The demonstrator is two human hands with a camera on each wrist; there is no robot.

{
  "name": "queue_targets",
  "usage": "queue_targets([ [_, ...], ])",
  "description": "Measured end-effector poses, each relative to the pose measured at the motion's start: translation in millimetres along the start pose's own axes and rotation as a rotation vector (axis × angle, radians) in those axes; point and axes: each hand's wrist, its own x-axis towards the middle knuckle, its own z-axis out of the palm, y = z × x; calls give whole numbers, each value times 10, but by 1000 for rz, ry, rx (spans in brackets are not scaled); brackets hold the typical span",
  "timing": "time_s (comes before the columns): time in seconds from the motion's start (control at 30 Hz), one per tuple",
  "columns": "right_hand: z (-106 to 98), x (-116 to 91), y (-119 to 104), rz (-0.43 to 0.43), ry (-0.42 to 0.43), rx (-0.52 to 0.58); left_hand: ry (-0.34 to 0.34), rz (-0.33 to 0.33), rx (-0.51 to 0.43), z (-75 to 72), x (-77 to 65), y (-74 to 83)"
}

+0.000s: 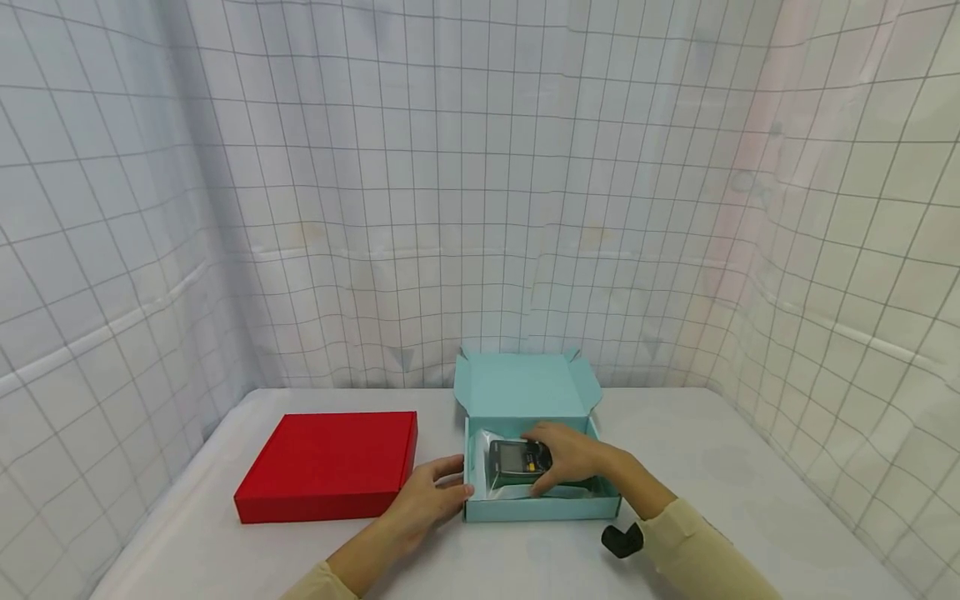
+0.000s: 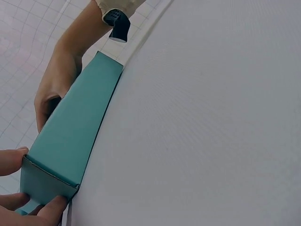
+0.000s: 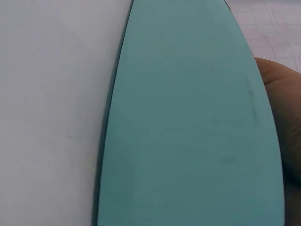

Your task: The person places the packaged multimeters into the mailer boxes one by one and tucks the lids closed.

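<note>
In the head view an open light-blue cardboard box (image 1: pixel 540 509) stands with its lid raised at the back. Inside, on clear plastic wrapping (image 1: pixel 483 450), lies a dark handheld meter (image 1: pixel 513 457) with a grey screen and small yellow buttons. My right hand (image 1: pixel 573 454) reaches in from the right and grips the meter across its sides, thumb at the near side, fingers at the far side; its right end is hidden under the hand. My left hand (image 1: pixel 427 500) touches the box's left wall with extended fingers. The left wrist view shows those fingers (image 2: pixel 51 209) against the box's end.
A closed red box (image 1: pixel 330 458) lies on the white-covered table (image 1: pixel 532 558) to the left of the blue box. A dark wrist-worn piece (image 1: pixel 622 541) hangs by the right sleeve. Grid-patterned curtains (image 1: pixel 480 208) enclose the back and both sides.
</note>
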Motion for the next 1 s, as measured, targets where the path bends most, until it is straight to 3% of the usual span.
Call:
queue_targets([
  [0.27, -76, -31, 20, 15, -9, 16, 29, -20, 39, 15, 12, 68],
  [0.5, -153, -53, 13, 17, 7, 53, 87, -14, 136, 37, 30, 129],
  [0.77, -343, -59, 13, -35, 38, 81, 142, 66, 255, 16, 84, 266],
  [1.0, -567, -131, 64, -18, 86, 86, 232, 138, 310, -102, 188, 436],
])
